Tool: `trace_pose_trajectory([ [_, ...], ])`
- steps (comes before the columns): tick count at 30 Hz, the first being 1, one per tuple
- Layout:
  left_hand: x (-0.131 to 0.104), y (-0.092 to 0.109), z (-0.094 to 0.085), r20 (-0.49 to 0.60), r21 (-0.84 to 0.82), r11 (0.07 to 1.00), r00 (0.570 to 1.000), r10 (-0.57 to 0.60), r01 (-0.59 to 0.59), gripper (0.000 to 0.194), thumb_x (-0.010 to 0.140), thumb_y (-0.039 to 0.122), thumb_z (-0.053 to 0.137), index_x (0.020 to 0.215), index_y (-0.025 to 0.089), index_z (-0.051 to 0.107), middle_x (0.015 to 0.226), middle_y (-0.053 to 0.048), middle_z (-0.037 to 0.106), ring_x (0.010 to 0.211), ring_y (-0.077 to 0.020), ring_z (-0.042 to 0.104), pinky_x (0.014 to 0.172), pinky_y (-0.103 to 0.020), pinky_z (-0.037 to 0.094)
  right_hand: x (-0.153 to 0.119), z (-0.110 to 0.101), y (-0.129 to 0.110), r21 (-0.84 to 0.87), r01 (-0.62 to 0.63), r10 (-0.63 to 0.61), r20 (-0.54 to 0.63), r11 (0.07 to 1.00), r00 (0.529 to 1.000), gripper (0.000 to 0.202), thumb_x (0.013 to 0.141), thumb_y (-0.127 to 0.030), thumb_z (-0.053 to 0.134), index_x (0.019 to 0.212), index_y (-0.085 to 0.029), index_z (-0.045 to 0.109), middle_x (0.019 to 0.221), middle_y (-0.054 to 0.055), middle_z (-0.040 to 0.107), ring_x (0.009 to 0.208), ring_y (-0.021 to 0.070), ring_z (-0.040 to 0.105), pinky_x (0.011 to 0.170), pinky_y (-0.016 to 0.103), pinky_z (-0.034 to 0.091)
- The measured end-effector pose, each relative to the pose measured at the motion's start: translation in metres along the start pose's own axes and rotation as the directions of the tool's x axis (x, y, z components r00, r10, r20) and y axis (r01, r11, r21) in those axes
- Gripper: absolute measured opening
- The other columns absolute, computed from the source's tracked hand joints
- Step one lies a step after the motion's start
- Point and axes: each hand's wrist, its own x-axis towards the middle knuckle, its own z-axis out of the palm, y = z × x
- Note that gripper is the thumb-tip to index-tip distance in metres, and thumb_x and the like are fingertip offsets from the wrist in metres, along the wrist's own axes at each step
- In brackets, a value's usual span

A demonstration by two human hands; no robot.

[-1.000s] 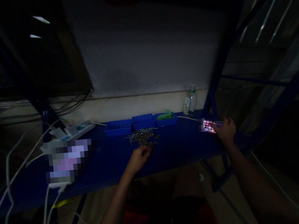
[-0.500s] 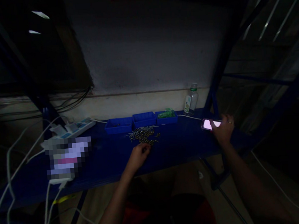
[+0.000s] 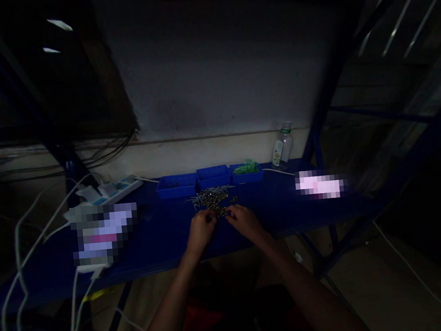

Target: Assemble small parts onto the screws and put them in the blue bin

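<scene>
A loose pile of small metal screws (image 3: 214,198) lies on the blue table, some long and silvery, others short and brassy. At its near left edge is my left hand (image 3: 202,232), with thumb and fingertips pressed together. My right hand (image 3: 245,221) reaches the near right edge of the pile, its fingers drawn together at the tips. In the dim light I cannot make out what either hand pinches. A phone (image 3: 320,184), its lit screen blurred out, lies to the right, apart from both hands.
Behind the pile stand three blue bins (image 3: 176,186); the right one holds green plastic (image 3: 247,167). A clear bottle (image 3: 283,147) is against the wall. To the left are a power strip (image 3: 110,191), white cables (image 3: 17,245) and a second blurred lit device (image 3: 105,235).
My right hand has let go of the phone and moved left to the screw pile. My left hand stays at the pile's near edge.
</scene>
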Motion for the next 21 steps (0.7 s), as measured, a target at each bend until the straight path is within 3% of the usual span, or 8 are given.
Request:
trace_pose_trajectory([
  [11, -0.001, 0.007, 0.000, 0.148, -0.076, 0.990, 0.980, 0.130, -0.120, 0.020, 0.076, 0.020, 0.053, 0.090, 0.018, 0.066, 0.088, -0.005, 0.067, 0.084, -0.0183, 0.060, 0.075, -0.026, 0.044, -0.007, -0.001, -0.005, -0.140, 0.076, -0.081, -0.026, 0.987, 0.996, 0.013, 0.089, -0.024, 0.046, 0.092, -0.021, 0.058, 0.090, 0.003, 0.059, 0.087, 0.0146, 0.056, 0.075, 0.023, 0.039],
  [21, -0.001, 0.010, -0.001, 0.188, -0.096, 0.983, 0.966, 0.175, -0.159, 0.019, 0.075, 0.024, 0.058, 0.090, 0.019, 0.068, 0.093, -0.007, 0.068, 0.086, -0.0199, 0.060, 0.078, -0.028, 0.044, -0.003, 0.001, -0.004, -0.048, 0.040, -0.041, -0.028, 0.998, 0.999, 0.015, 0.084, -0.020, 0.051, 0.098, -0.022, 0.054, 0.091, 0.004, 0.059, 0.085, 0.0170, 0.055, 0.075, 0.026, 0.041],
])
